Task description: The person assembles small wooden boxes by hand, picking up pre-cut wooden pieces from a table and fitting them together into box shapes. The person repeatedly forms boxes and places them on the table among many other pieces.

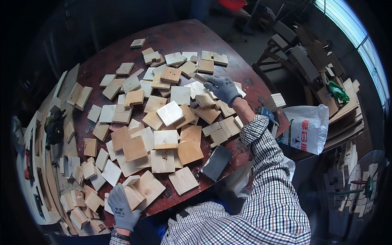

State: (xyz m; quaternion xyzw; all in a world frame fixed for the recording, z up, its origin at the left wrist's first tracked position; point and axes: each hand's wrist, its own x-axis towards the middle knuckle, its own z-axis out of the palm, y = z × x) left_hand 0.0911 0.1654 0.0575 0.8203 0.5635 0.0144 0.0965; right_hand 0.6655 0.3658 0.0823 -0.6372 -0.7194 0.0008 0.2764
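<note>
Left hand (122, 210), grey-gloved: is gripping a tilted wooden block (134, 197) at the table's (171, 34) near edge, toward the left corner; fingertips are partly hiding.
Right hand (224, 89), grey-gloved: is gripping a flat wooden block (199, 77), toward the right edge.
Loose wooden squares (170, 113): are lying scattered, overlapping, between both hands.
Dark grey block (217, 162): is resting beside the near edge.

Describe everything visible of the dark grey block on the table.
The dark grey block is rectangular, with a pale, worn-looking strip along its left edge; material unclear. It lies flat, slanted, on the red table near its edge, right of a square wooden piece. Neither left hand nor right hand touches it.
</note>
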